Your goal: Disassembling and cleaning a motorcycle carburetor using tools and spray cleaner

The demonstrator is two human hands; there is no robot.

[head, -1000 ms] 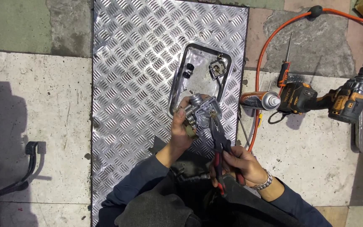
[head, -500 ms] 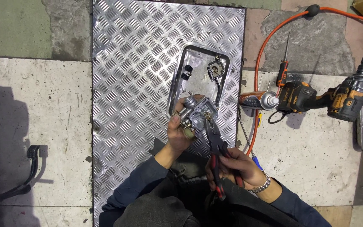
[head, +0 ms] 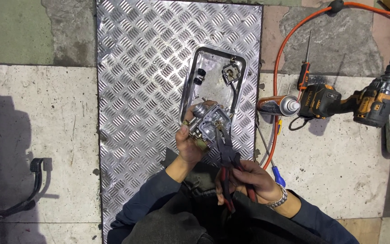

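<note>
Looking down from the head camera, a ribbed metal plate [head: 159, 68] lies on a worn tiled floor [head: 37, 135], with a shallow metal tray [head: 190, 86] on it. The left hand [head: 189, 145] grips a small carburetor [head: 206, 122] above the tray's near end. The right hand [head: 249, 178] clasps red-handled pliers [head: 225, 153], tips at the carburetor. At right lie an orange cable [head: 278, 68], a spray can [head: 278, 105] and a cordless drill [head: 366, 106].

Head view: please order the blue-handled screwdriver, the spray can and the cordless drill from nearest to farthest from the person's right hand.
From the right hand:
1. Blue-handled screwdriver, just beside the wrist, on the floor tile.
2. Spray can, lying farther up, right of the metal plate.
3. Cordless drill, farthest, toward the right edge.
</note>
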